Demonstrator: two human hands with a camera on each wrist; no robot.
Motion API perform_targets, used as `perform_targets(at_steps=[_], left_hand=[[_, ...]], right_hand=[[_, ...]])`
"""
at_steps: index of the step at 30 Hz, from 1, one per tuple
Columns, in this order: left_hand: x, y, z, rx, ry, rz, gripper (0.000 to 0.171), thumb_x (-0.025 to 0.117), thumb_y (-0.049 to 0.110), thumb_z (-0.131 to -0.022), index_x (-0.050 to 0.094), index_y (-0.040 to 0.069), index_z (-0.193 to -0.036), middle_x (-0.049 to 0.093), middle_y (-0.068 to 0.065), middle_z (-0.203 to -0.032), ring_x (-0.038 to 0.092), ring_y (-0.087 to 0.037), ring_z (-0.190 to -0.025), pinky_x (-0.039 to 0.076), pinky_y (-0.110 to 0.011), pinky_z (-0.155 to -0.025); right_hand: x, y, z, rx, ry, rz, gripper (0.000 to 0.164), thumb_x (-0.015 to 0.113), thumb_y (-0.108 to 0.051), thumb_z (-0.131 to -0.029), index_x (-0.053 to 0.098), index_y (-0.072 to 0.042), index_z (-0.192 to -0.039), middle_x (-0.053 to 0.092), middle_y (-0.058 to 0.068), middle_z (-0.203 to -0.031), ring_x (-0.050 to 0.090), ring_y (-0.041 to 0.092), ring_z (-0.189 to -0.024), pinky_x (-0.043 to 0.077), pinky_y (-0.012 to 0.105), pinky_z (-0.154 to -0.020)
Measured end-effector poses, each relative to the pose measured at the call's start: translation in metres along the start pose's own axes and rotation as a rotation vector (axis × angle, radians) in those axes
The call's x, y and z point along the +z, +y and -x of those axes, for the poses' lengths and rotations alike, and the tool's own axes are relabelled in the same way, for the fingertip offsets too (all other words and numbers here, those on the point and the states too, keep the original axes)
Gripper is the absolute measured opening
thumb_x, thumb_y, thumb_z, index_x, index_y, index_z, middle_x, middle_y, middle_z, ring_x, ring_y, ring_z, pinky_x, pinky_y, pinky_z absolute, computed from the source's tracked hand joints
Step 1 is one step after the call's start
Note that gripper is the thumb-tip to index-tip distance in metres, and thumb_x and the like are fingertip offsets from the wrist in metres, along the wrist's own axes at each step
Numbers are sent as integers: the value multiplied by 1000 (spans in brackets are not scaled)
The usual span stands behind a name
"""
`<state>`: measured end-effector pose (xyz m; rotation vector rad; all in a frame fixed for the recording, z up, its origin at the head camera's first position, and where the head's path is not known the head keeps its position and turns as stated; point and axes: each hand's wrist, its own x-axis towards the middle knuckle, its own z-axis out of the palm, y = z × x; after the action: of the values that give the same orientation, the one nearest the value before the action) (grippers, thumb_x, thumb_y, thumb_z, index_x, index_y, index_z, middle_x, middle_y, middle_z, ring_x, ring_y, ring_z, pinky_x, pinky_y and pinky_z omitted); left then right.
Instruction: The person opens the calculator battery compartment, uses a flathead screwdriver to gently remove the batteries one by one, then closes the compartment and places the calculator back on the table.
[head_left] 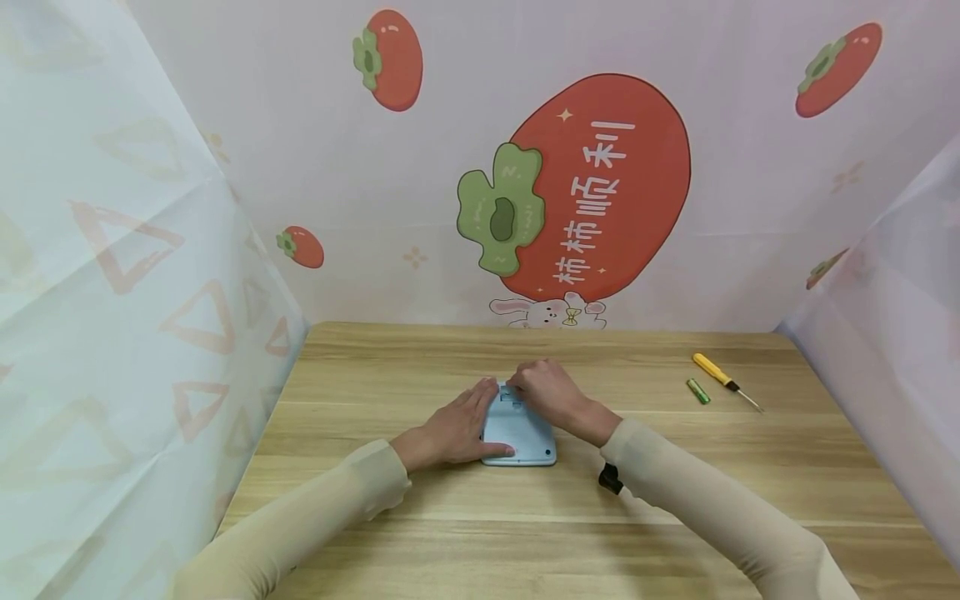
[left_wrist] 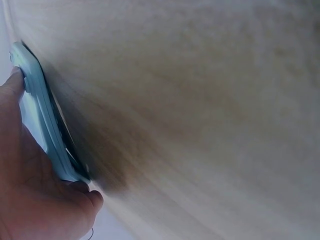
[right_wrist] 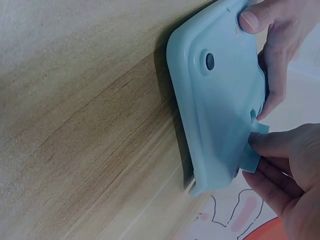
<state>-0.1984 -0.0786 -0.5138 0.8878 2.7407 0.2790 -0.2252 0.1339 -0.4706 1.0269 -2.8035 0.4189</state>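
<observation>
A light-blue calculator [head_left: 525, 435] lies back side up on the wooden table, with a dark round foot showing near its corner. My left hand [head_left: 456, 427] holds it along its left side, thumb over the back near the close end and fingers at the far end. At the far end, my right hand [head_left: 551, 392] pinches a small light-blue battery cover [right_wrist: 250, 163] between thumb and fingers, right against the battery compartment [head_left: 507, 392]. In the left wrist view the calculator's edge [left_wrist: 44, 107] appears beside the left hand. What lies inside the compartment is too small to tell.
A yellow-handled screwdriver [head_left: 710, 367] lies at the back right of the table [head_left: 390, 533]. Beside it is a green battery [head_left: 698, 391]. A black object [head_left: 611, 478] shows under the right sleeve. Printed sheets wall off the back and both sides.
</observation>
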Motion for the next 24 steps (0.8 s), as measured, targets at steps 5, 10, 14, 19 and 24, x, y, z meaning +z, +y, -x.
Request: perform_targets(at_steps=[5,10,14,19,24], left_hand=[[0,0,0,7,-6,-17,116,54,81,-94,14,3,-169,12,-12,-178,16,-25,-164,31,-42,-127],[-1,0,1,25,-15,-31,116,53,79,-95,12,0,-169,11,-15,-178,13,-25,-164,24,-41,-130],[0,0,1,27,-14,-39,116,52,80,-95,12,0,-169,11,-15,-178,13,-25,-164,23,-41,-131],[1,0,0,24,-11,-42,116,51,81,-95,12,1,-169,11,-14,-178,13,-25,-164,23,-40,-131],[1,-1,0,23,-4,-44,116,51,82,-95,13,1,-169,12,-14,-178,14,-25,-164,23,-40,-131]], right_hand=[[2,0,1,-35,16,54,16,76,-1,-95,84,-6,-109,82,9,-100,78,19,-86,65,33,-74],[3,0,2,-78,31,113,17,76,0,-95,85,-7,-106,82,7,-96,78,17,-83,63,31,-69],[5,1,3,-79,30,117,18,75,0,-95,85,-7,-108,82,8,-98,79,19,-87,64,33,-71],[8,3,7,-79,27,99,20,76,0,-95,84,-6,-112,82,9,-104,79,22,-95,65,36,-78],[7,4,10,-104,19,84,20,75,-2,-97,83,-5,-114,81,9,-106,79,22,-97,65,37,-81]])
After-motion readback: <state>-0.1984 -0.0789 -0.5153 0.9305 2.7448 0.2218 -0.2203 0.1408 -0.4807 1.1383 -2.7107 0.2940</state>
